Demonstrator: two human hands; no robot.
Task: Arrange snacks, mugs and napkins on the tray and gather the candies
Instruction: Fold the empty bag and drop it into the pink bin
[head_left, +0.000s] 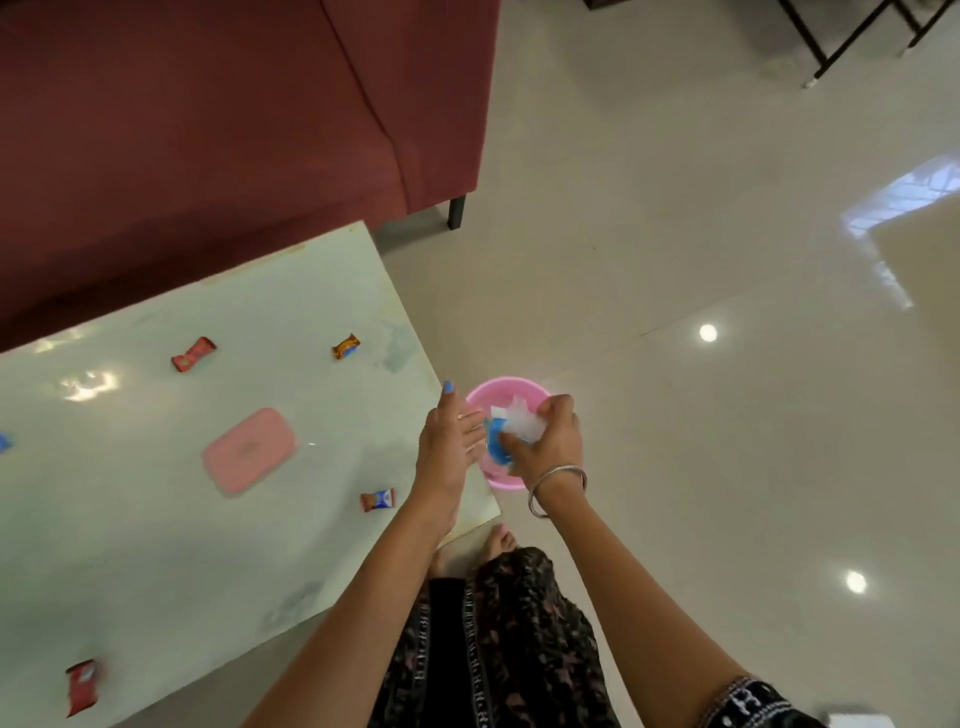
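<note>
Candies (193, 354) loose on table (156, 545), pink lid (249, 450) between, sofa (208, 130) behind

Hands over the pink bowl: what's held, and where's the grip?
The right hand is closed around the middle of a crumpled white-and-blue wrapper bundle above the pink bowl. The left hand is open and holds nothing.

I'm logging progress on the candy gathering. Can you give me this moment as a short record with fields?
left hand: open, beside the pink bowl
right hand: over the bowl, closed on blue and clear wrappers
candies on table: five in view, one cut off at the left edge
pink lid: flat on the table
tray, mugs: not in view
</note>
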